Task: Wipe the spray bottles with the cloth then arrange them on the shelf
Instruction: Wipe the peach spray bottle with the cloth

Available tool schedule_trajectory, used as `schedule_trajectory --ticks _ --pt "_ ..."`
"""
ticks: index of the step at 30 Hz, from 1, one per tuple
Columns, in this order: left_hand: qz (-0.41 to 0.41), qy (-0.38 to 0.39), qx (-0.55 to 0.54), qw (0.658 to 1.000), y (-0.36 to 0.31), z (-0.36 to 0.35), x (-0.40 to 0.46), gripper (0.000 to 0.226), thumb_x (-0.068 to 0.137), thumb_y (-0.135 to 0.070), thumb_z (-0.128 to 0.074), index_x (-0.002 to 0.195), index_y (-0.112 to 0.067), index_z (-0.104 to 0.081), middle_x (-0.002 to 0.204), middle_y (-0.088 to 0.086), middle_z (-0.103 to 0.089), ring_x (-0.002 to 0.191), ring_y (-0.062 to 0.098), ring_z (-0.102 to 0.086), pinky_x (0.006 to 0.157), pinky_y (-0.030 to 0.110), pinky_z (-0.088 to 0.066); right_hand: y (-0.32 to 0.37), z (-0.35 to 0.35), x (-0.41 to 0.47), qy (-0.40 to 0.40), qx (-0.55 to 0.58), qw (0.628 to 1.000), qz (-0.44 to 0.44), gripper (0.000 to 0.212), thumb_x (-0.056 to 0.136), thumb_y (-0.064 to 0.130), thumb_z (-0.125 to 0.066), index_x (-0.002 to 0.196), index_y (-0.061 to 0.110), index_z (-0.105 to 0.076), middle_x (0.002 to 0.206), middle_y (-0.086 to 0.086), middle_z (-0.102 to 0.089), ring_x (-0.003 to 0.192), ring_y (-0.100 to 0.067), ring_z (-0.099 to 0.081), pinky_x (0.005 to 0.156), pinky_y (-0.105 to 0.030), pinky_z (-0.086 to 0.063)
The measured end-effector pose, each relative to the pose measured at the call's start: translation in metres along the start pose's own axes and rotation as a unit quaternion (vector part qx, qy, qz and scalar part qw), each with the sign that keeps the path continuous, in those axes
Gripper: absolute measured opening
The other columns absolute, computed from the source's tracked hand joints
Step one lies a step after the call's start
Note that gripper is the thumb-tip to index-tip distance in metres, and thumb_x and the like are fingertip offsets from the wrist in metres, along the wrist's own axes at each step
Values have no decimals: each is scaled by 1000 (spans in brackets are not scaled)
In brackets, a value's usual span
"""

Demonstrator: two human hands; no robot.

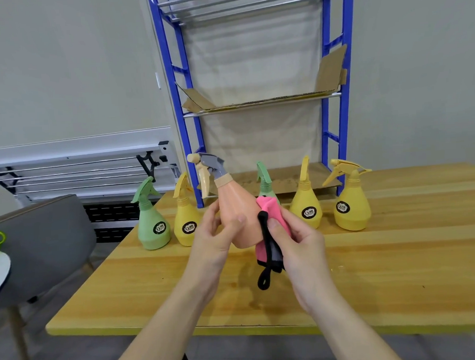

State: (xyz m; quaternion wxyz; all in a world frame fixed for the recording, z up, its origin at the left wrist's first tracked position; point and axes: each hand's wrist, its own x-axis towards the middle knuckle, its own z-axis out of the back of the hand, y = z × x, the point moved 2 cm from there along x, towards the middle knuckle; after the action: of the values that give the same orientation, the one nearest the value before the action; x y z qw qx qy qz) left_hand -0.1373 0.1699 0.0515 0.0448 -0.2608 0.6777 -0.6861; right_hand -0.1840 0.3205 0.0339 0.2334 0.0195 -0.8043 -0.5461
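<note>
The peach bottle [237, 215] is held tilted above the bench [400, 254] by the left hand [214, 236]. The cloth [272, 233] is pinched against it by the right hand [297, 240]. If loosely held, it could be dropped.

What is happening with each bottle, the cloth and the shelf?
Peach bottle: tilted, held by left hand.
Pink cloth: pressed on it by right hand.
Two green, three yellow bottles: upright on table.
Shelf: no bottles, only cardboard.
</note>
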Motion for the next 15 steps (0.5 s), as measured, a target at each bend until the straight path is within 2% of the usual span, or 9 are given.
schedule_trajectory --ticks 3,5,10,13,15 --pt "-1 16 17 1000 0 -3 6 46 95 -27 -72 137 -39 -57 123 -10 -72 113 6 -67 85 22 -49 -3 3 3 1 -34 999 15 36 106 20 -64 124 49 -75 114 7 -80 108 -23 -75 91 -57 -63" --pt "-1 30 24 999 2 -5 11 53 90 -31 -73 140 -37 -56 125 -9 -72 115 8 -67 86 22 -52 -4 3 6 1 -48 999 16 39 106 20 -64 118 55 -75 112 9 -80 109 -20 -75 94 -56 -62" --pt "-6 29 39 999 4 -12 17 63 84 -40 -81 141 -36 -55 124 -14 -72 115 4 -67 84 19 -55 -7 7 11 -11 -55 998 5 35 106 18 -63 132 39 -73 115 11 -79 110 -17 -75 94 -53 -63" --pt "-6 11 54 998 9 -11 22 62 83 -40 -80 140 -34 -56 122 -13 -72 111 3 -68 80 16 -55 -8 9 14 -7 -66 998 1 34 106 18 -63 128 42 -73 113 10 -80 108 -18 -75 91 -50 -64" --pt "1 -2 75 997 14 -8 27 66 81 -42 -83 140 -33 -55 123 -10 -71 111 5 -68 81 20 -56 -9 13 16 -11 -65 998 -5 34 106 17 -63 124 44 -74 109 8 -80 101 -21 -76 82 -45 -67"
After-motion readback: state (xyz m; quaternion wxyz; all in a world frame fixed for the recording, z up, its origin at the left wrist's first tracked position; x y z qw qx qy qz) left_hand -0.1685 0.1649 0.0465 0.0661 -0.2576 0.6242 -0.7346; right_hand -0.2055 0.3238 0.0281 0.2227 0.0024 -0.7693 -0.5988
